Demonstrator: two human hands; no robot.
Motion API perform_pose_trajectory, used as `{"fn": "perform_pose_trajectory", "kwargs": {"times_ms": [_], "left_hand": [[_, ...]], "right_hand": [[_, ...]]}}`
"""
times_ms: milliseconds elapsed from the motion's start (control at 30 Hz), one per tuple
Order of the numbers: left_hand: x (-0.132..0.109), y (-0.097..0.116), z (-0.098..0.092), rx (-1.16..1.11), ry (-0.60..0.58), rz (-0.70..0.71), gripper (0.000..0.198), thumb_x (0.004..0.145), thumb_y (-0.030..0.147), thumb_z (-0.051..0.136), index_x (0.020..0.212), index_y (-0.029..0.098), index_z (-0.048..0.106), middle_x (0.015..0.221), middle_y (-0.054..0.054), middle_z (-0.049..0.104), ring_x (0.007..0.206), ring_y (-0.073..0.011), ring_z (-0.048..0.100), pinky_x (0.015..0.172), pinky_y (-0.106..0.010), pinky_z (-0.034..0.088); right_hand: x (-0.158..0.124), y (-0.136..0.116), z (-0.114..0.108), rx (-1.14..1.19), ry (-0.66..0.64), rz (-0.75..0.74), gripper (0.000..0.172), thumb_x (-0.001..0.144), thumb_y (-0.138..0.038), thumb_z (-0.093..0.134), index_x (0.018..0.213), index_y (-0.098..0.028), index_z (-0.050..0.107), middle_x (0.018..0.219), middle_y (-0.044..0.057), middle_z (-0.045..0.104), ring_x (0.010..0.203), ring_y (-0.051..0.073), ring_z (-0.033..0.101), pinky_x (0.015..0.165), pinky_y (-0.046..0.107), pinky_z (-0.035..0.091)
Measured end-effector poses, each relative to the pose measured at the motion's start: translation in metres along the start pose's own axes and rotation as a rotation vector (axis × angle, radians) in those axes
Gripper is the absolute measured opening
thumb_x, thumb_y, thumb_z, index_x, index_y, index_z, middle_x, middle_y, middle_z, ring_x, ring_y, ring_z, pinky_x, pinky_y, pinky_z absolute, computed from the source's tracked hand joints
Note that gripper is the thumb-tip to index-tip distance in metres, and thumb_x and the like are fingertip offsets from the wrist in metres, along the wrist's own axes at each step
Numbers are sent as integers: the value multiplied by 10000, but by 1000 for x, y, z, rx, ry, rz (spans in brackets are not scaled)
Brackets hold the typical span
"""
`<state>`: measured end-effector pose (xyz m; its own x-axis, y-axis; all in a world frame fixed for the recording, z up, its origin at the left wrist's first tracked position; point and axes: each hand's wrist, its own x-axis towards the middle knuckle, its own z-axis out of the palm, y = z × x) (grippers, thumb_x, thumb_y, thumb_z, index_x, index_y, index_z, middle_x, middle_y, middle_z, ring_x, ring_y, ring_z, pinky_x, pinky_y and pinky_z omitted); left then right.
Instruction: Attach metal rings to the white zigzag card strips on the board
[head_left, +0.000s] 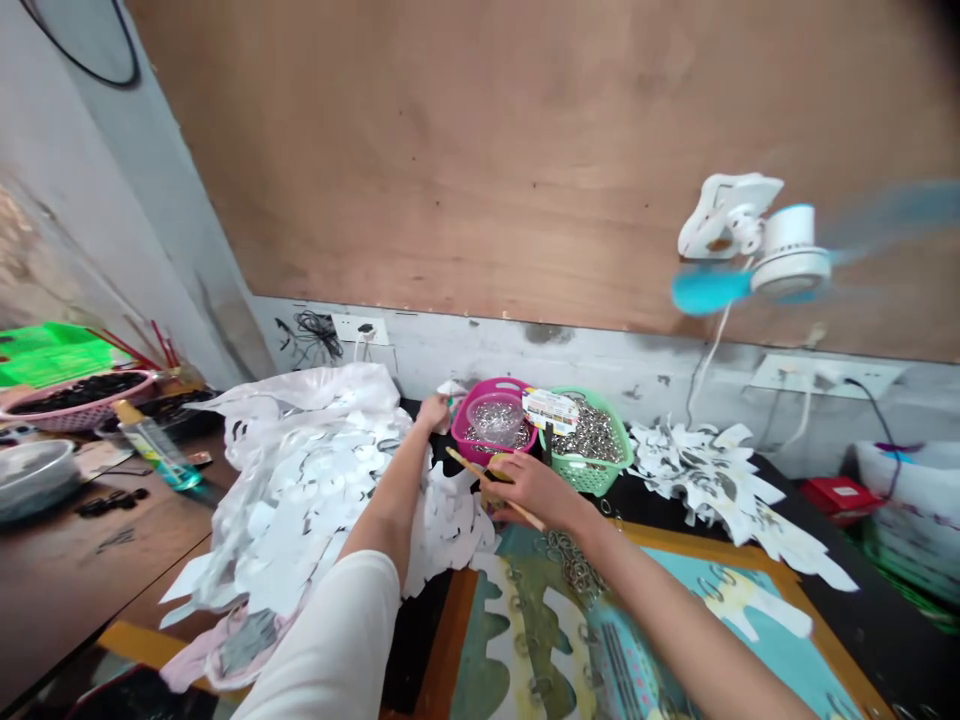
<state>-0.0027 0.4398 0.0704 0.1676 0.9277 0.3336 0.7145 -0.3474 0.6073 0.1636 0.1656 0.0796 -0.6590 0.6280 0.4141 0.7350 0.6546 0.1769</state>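
My left hand [433, 412] reaches far forward and is closed on the edge of a white cut-out sheet at the top of a big heap of white cut-out shapes [315, 490]. My right hand [529, 488] is closed round a thin wooden stick [495, 487] that slants up to the left. It hovers just in front of a pink basket [480, 445] with a clear bowl [495, 417] of small silver pieces. A green basket [592, 470] of silver rings stands beside it, with a white card [551, 410] on top.
A colourful printed sheet [637, 640] with metal rings [574, 565] lies under my right arm. More white cut-outs [720, 485] lie to the right. A small fan [772, 250] spins on the wooden wall. A bottle [154, 445], a pink tray [79, 400] and a bowl [30, 475] stand on the left.
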Motion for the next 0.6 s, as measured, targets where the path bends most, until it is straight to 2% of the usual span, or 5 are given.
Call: {"fn": "perform_pose_trajectory", "kwargs": {"times_ms": [100, 200, 333, 467, 600], "left_hand": [[17, -5, -10, -10, 117, -39, 348, 933, 347, 560, 1226, 159, 547, 1237, -99, 567, 1063, -227, 590, 895, -442, 521], [26, -13, -16, -6, 216, -54, 391, 946, 288, 527, 1314, 170, 469, 1358, -127, 468, 1196, -236, 514, 990, -422, 462], [20, -25, -7, 4, 177, -70, 524, 852, 259, 667, 1315, 126, 460, 1368, -170, 442, 1161, -253, 540, 964, -398, 481], [14, -28, 1, 5, 95, -73, 350, 903, 330, 612, 1203, 160, 558, 1205, -94, 580, 1035, -222, 604, 858, -409, 536], [24, -20, -8, -4, 152, -42, 332, 927, 345, 573, 1204, 162, 563, 1209, -94, 584, 1055, -220, 598, 891, -427, 524]], "right_hand": [[-1, 0, 5, 13, 26, -4, 280, 963, -355, 520, 1193, -224, 612, 1186, 97, 602, 1126, 228, 518, 1008, 435, 424], [-11, 1, 15, 36, 73, -10, 271, 963, -308, 514, 1210, -243, 605, 1169, 81, 626, 1085, 227, 548, 986, 436, 451], [-28, 2, 25, 38, 114, 48, 321, 949, -316, 528, 1263, -281, 583, 1230, 78, 614, 1146, 255, 538, 1004, 466, 450], [-35, 3, 23, 22, 40, 60, 528, 904, -431, 591, 1400, -297, 470, 1410, 116, 484, 1267, 305, 451, 1041, 509, 414], [-31, 9, 19, 17, 4, 29, 509, 920, -381, 579, 1411, -321, 456, 1442, 116, 446, 1287, 296, 426, 1036, 489, 418]]}}
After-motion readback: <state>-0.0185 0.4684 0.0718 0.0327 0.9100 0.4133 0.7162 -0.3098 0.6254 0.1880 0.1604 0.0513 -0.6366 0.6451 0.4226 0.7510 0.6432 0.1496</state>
